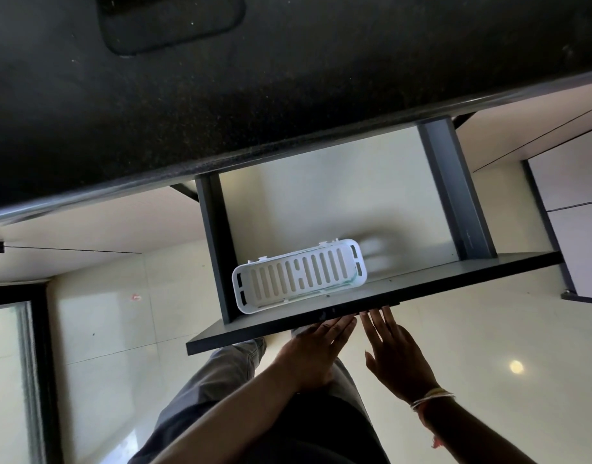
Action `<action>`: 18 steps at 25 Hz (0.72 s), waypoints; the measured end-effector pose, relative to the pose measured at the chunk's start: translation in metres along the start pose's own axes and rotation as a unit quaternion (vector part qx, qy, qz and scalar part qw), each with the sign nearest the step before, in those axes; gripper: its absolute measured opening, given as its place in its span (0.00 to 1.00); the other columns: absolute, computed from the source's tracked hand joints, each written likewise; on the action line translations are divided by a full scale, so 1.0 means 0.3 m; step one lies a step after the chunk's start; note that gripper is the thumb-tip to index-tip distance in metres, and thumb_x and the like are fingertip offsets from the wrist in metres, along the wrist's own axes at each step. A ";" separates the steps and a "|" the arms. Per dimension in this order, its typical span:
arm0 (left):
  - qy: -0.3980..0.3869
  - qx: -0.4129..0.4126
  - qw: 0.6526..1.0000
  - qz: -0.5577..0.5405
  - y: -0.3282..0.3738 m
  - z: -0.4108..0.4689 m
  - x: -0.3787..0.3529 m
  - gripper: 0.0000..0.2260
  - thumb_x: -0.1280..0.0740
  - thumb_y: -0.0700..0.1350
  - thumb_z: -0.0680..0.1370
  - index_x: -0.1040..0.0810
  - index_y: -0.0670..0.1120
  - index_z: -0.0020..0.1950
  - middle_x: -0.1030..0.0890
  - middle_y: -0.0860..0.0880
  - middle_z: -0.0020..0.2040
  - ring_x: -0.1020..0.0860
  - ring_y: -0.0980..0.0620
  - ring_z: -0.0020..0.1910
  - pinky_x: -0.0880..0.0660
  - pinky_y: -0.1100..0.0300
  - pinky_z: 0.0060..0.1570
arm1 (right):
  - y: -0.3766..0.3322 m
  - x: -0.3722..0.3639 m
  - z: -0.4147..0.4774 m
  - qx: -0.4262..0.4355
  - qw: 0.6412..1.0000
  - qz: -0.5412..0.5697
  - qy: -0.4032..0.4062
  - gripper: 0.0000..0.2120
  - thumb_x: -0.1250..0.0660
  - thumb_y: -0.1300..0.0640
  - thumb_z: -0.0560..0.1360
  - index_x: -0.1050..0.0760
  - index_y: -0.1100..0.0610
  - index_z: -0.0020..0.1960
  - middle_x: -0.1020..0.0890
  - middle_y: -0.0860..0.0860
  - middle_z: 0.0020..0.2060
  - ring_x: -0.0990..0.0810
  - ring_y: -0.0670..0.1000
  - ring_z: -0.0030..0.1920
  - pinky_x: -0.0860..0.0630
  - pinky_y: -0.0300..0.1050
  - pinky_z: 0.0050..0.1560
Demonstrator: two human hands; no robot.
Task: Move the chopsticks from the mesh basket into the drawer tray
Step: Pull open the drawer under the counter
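A dark grey drawer (468,269) stands pulled out from under the black countertop (221,105). A white slotted plastic tray (298,276) lies at the drawer's front left, and I see nothing in it. My left hand (318,349) and my right hand (395,353) are both flat with straight fingers, their fingertips against the drawer's front panel. Neither hand holds anything. No chopsticks and no mesh basket show in this view.
The drawer's pale bottom (321,202) behind the tray is bare. Glossy cream floor tiles (488,346) lie below. A white cabinet front (575,209) is at the right. A dark mat-like shape (171,21) lies on the countertop at the top.
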State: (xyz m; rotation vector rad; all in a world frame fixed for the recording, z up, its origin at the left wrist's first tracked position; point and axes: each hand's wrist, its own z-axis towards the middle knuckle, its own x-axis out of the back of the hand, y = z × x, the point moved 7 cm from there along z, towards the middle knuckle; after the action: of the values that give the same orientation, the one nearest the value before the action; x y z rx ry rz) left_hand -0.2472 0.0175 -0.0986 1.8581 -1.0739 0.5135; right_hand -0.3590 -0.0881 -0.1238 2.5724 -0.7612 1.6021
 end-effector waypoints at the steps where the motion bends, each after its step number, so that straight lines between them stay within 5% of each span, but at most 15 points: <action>1: -0.001 0.001 1.000 -0.005 -0.001 -0.001 0.001 0.39 0.37 0.41 0.77 0.54 0.42 0.85 0.52 0.44 0.85 0.49 0.45 0.84 0.49 0.49 0.82 | -0.003 0.003 -0.001 -0.001 1.000 0.001 -0.008 0.46 0.31 0.50 0.71 0.54 0.57 0.81 0.39 0.58 0.77 0.43 0.61 0.79 0.24 0.56 0.65; 7: -0.047 -0.007 0.998 -0.034 -0.016 -0.034 0.041 0.40 0.36 0.44 0.81 0.60 0.42 0.84 0.58 0.43 0.85 0.53 0.44 0.84 0.47 0.45 0.81 | -0.063 0.120 -0.032 -0.041 0.999 0.029 -0.008 0.43 0.26 0.52 0.69 0.42 0.61 0.78 0.37 0.60 0.77 0.38 0.61 0.76 0.20 0.54 0.59; 11: -0.083 -0.035 0.988 -0.129 -0.012 -0.126 0.167 0.41 0.34 0.50 0.81 0.58 0.46 0.85 0.55 0.47 0.86 0.49 0.47 0.84 0.43 0.47 0.81 | -0.154 0.290 -0.127 -0.037 0.996 0.049 0.058 0.28 0.44 0.47 0.79 0.37 0.59 0.76 0.31 0.57 0.74 0.28 0.56 0.71 0.19 0.46 0.55; 13: -0.071 -0.062 0.979 -0.182 -0.031 -0.189 0.270 0.38 0.35 0.53 0.82 0.53 0.50 0.85 0.50 0.52 0.85 0.43 0.50 0.83 0.44 0.54 0.80 | -0.192 0.435 -0.150 -0.018 0.992 0.048 0.114 0.25 0.52 0.44 0.82 0.34 0.54 0.74 0.23 0.53 0.69 0.21 0.52 0.65 0.19 0.44 0.55; 16: -0.011 -0.084 0.967 -0.241 -0.154 -0.282 0.469 0.31 0.35 0.57 0.83 0.44 0.57 0.83 0.41 0.57 0.83 0.36 0.56 0.79 0.43 0.64 0.76 | -0.247 0.672 -0.045 -0.004 0.983 0.065 0.170 0.22 0.47 0.44 0.81 0.30 0.50 0.71 0.18 0.49 0.62 0.18 0.46 0.58 0.19 0.40 0.55; 18: 0.058 -0.059 0.967 -0.242 -0.337 -0.309 0.647 0.30 0.37 0.59 0.83 0.43 0.59 0.83 0.39 0.59 0.82 0.38 0.59 0.79 0.41 0.62 0.78 | -0.304 0.844 0.143 -0.011 0.974 0.079 0.210 0.20 0.42 0.44 0.79 0.27 0.48 0.69 0.19 0.46 0.61 0.20 0.43 0.58 0.25 0.34 0.59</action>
State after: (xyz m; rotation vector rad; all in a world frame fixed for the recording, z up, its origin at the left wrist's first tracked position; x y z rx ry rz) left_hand -0.0510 0.0286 0.0348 1.8739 -0.5301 0.2587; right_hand -0.1956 -0.1183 0.0920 2.0849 -0.9460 2.0705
